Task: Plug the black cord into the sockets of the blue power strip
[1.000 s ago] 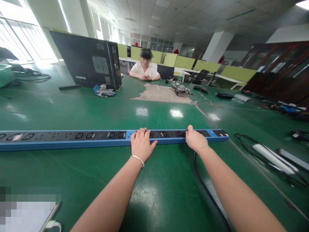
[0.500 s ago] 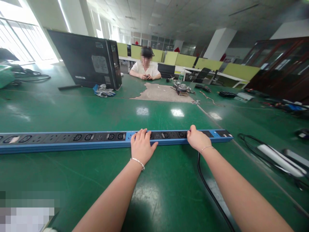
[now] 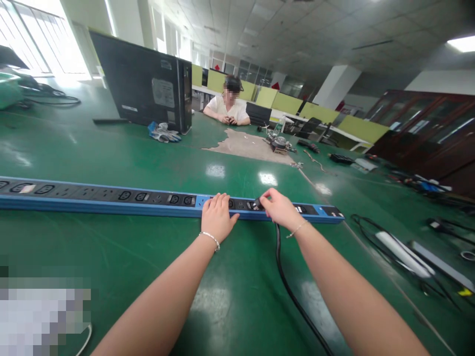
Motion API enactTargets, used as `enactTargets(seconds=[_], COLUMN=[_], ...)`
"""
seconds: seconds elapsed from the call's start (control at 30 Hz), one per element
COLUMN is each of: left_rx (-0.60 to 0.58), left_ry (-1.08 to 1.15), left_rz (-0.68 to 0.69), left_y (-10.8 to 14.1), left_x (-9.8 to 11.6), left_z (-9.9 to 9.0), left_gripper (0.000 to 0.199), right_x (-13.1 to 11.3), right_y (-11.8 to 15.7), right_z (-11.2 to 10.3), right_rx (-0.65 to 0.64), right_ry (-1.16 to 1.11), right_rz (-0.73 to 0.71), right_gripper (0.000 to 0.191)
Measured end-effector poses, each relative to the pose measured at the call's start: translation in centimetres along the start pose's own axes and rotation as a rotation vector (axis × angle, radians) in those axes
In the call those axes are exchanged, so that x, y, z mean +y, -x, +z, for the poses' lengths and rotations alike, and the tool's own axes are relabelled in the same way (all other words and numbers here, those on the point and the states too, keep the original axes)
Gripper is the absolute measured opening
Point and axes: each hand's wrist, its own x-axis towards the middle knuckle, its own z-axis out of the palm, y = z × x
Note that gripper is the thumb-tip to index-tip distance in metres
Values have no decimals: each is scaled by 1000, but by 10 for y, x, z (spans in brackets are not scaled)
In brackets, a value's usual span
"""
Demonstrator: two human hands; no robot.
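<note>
A long blue power strip (image 3: 166, 211) with black sockets lies across the green table. My left hand (image 3: 217, 217) rests on top of it near the middle, fingers laid over the sockets and thumb held apart. To its right, my right hand (image 3: 279, 208) pinches a black plug (image 3: 257, 202) just over the strip's sockets. Whether the plug's prongs touch a socket I cannot tell. From under my right hand a thick black cable (image 3: 284, 277) hangs down toward the bottom edge of the view.
Across the table (image 3: 129, 158) a person (image 3: 228, 109) sits with both hands together. A black computer case (image 3: 148, 84) stands at the back left beside gloves (image 3: 163, 132). A metal device (image 3: 278, 143) and a bottle (image 3: 279, 126) are behind. White bars (image 3: 404, 254) with cables lie right.
My right hand has moved left along the strip, and the black plug in its fingers now shows. My left hand keeps its place on the strip. The camera view has tilted slightly.
</note>
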Motion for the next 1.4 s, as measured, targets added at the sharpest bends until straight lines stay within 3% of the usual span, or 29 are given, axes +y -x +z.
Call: enactTargets(seconds=[0.1,0.17,0.5,0.77,0.9,1.17,1.4], left_rx=[6,11,5,5,-3,-11,-28], left_ry=[8,5,53,74,66,57,54], left_rz=[10,17,-1,-16,-18,-15,-26], left_y=[0,1,-1,-2,-2,-2,-3], left_x=[-1,-1,1,2,3,2,3], left_z=[0,0,1,1,0,0,-1], left_gripper=[53,53,51,49,48,46,45], right_x=[-20,-31,-55,-44,-40,-62,-57], right_y=[-6,-11,-13,-14,-18,-10,-9], right_z=[29,38,36,40,38,52,54], right_rx=[17,30,23,62,58,43,33], right_ry=[68,137,399,340,318,456,486], right_rz=[-32,-16,52,110,85,89,17], right_gripper=[22,22,28,30,29,32,32])
